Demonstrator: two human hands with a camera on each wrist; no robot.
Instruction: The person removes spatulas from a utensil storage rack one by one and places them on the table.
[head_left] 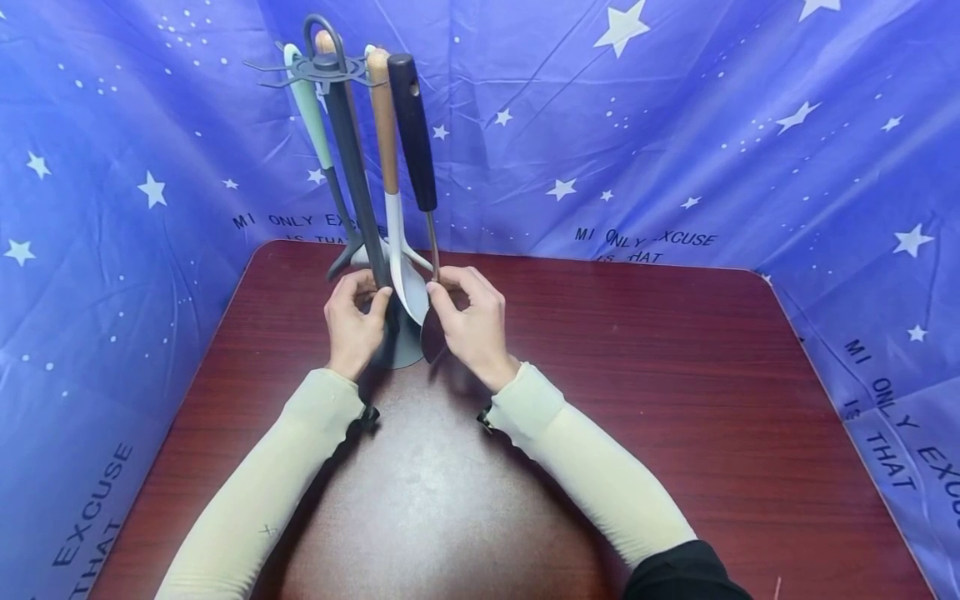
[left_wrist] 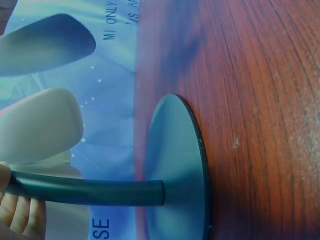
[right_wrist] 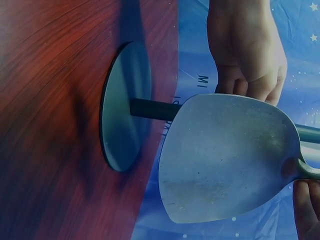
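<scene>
Now the rack (head_left: 354, 167) is being clamped by the left grip (head_left: 355, 325), low on its pole above the round base (left_wrist: 172, 130), presumably so that it is kept from tipping. The turner (right_wrist: 227, 155) is pinched at its metal neck by the right grip (head_left: 476, 321), likely for control of the blade; it is held beside the pole, black handle (head_left: 415, 137) up by the hooks, whether hooked cannot be told. As holder, the rack, stood on the surface (head_left: 675, 375), is hung with wooden-handled (head_left: 386, 125) and green-handled (head_left: 309, 112) utensils.
</scene>
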